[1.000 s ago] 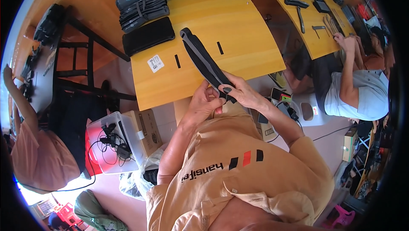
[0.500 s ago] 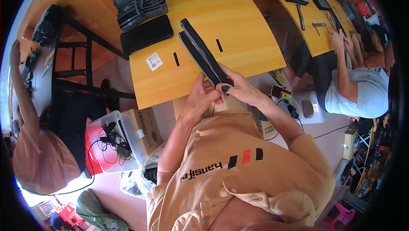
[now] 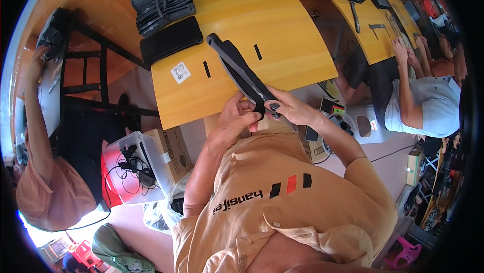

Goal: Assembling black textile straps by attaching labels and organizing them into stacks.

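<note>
Both my hands hold a long folded black-and-grey fabric strap [image 3: 241, 69] just beyond my waist, at the near edge of the table. Its free end slants away up to the left, above the tabletop. My left hand [image 3: 234, 119] pinches the lower end, thumb pressed against the fingers. Closed round the strap's right side is my right hand [image 3: 292, 108], with a small black piece at its thumb. A black pouch [image 3: 171, 40], a white label [image 3: 180, 72] and two short black strips, the left strip [image 3: 206, 69] and the right strip [image 3: 258, 52], lie on the table.
The yellow wooden table [image 3: 297, 41] bears a bundle of dark folded straps [image 3: 164, 6] at its far left. A plastic bin [image 3: 121, 187] with cables and a cardboard box [image 3: 176, 147] stand at lower left. Co-workers sit left and right; a second table [image 3: 348, 26] holds tools.
The strap has turned, bringing its broad face into view, and its free end has dipped slightly. My right hand has shifted a little right. The left co-worker's hand now touches a dark pile.
</note>
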A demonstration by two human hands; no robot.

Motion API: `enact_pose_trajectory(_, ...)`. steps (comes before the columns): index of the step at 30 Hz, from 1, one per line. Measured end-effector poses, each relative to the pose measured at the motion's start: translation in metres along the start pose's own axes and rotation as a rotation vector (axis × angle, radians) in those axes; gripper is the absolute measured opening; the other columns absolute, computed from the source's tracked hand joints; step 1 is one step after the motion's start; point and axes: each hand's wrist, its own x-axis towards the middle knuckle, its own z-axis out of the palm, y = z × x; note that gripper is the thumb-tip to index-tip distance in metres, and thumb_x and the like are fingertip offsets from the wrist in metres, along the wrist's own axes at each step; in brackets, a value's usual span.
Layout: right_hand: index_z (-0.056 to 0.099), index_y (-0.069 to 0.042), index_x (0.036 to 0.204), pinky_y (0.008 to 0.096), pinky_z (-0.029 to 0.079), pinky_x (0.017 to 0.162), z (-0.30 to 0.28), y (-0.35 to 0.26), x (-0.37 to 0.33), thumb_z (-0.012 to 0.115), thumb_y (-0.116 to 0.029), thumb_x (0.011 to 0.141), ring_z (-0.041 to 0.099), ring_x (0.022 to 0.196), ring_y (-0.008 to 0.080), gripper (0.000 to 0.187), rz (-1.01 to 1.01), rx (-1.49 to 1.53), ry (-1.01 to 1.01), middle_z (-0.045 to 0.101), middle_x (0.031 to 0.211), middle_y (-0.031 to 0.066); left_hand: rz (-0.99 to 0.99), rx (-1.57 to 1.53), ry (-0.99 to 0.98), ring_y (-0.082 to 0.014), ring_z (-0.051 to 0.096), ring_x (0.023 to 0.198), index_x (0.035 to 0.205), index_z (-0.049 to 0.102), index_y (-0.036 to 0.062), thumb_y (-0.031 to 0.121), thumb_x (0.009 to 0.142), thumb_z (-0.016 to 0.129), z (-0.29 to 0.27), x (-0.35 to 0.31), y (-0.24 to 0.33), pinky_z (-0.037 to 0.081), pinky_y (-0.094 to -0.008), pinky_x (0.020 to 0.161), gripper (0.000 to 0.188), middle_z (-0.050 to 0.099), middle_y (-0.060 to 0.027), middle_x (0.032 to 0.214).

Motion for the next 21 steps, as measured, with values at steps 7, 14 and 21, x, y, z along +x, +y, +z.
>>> enact_pose_trajectory(7,0.027,-0.011,0.140,0.0185,0.036,0.054,-0.013,0.000,-0.007,0.040,-0.018,0.093,0.041,0.065,0.0025,0.049,0.111,0.023,-0.167,0.045,0.080,-0.0024,-0.087,-0.090,-0.115,-0.0103,0.053,0.052,0.109,0.047,-0.0025,-0.004,0.073,0.056,-0.008,-0.007,0.005,0.041,-0.0208,0.047,0.038,0.057,-0.0071,0.076)
enact_pose_trajectory(14,0.032,-0.001,0.132,0.0383,0.042,0.084,0.004,0.006,0.005,0.051,-0.008,0.079,0.053,0.092,0.0386,0.057,-0.273,-0.653,0.135,0.051,0.103,0.0215,-0.165,0.018,0.007,-0.0114,0.055,0.061,0.113,0.041,-0.0015,-0.001,0.071,0.056,0.004,-0.005,0.001,0.042,-0.0206,0.051,0.045,0.055,-0.0078,0.088)
enact_pose_trajectory(21,0.027,-0.002,0.135,0.0407,0.044,0.074,0.035,0.002,0.011,0.054,-0.008,0.082,0.052,0.088,0.0375,0.059,-0.121,-0.789,0.238,0.045,0.100,0.0193,0.010,-0.057,0.156,-0.0161,0.055,0.086,0.121,0.036,0.0020,-0.002,0.068,0.047,-0.010,0.002,-0.029,0.046,-0.0282,0.071,0.054,0.051,-0.0081,0.099)
